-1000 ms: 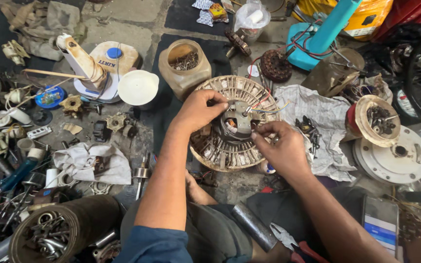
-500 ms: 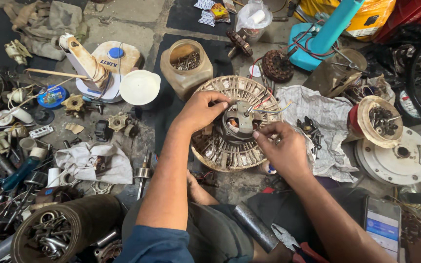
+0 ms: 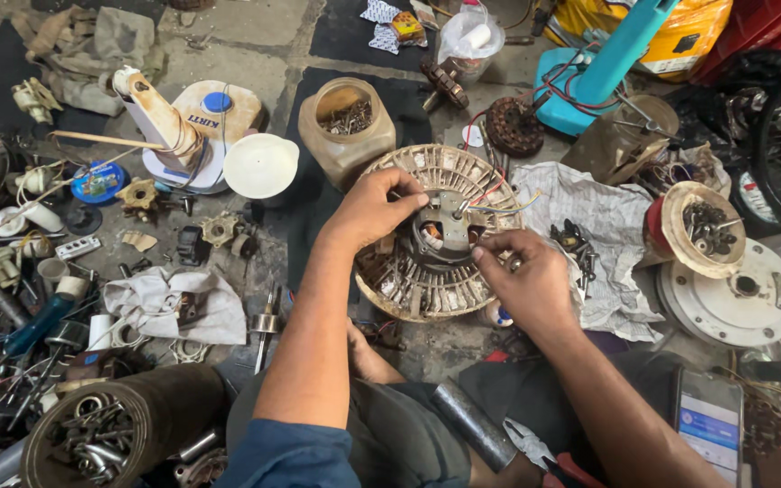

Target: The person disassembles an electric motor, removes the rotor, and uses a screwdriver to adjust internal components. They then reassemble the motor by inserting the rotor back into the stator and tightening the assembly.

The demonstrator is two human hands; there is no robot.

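- The left hand [image 3: 374, 210] has crept from the rim of the fan motor housing [image 3: 434, 237] toward its hub since a second ago; its fingertips now pinch there, on what I cannot tell.
- The right hand [image 3: 524, 278], formerly flatter, pinches the thin wires [image 3: 499, 204] at the hub, so work has narrowed to the wiring.
- The housing, centre of frame on the floor, is round, slotted, grimy metal, copper coils showing.
- Beside it: amber plastic jar of screws [image 3: 345, 126], crumpled grey rag [image 3: 589, 226].
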